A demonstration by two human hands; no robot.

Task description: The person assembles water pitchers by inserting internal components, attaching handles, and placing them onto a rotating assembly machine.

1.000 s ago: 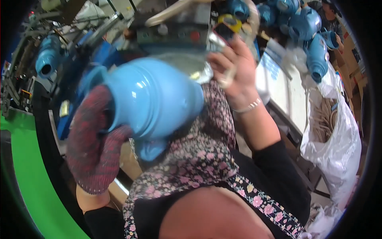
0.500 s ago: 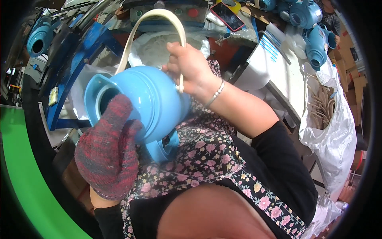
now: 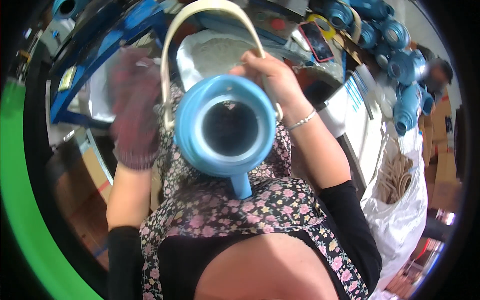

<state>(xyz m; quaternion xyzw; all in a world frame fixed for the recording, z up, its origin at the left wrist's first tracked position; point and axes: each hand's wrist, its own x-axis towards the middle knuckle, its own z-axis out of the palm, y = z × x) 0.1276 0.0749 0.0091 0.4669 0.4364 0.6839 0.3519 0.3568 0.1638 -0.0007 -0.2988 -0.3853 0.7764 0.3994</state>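
Observation:
A light-blue plastic jug [image 3: 200, 150] hangs in front of my chest with its round open mouth turned up toward me and a short spout pointing down. A cream arched handle [image 3: 210, 7] loops over it. My right hand [image 3: 272, 75], bare with a thin bracelet, is closed on the right leg of that handle. My left hand [image 3: 134, 115] wears a dark red knit glove, is blurred, and sits flat just left of the jug by the handle's left joint, with nothing in it.
Several more blue jugs [image 3: 405, 65] are piled at the upper right, where another person stands. A white plastic bag of cream handles [image 3: 400, 180] is at the right. A white sack [image 3: 215, 55], a phone [image 3: 319, 40] and a blue metal frame [image 3: 100, 50] lie beyond.
The jug has tipped so its mouth now faces me. My gloved left hand has come off the jug's body and moved up to the left. My right hand still grips the handle.

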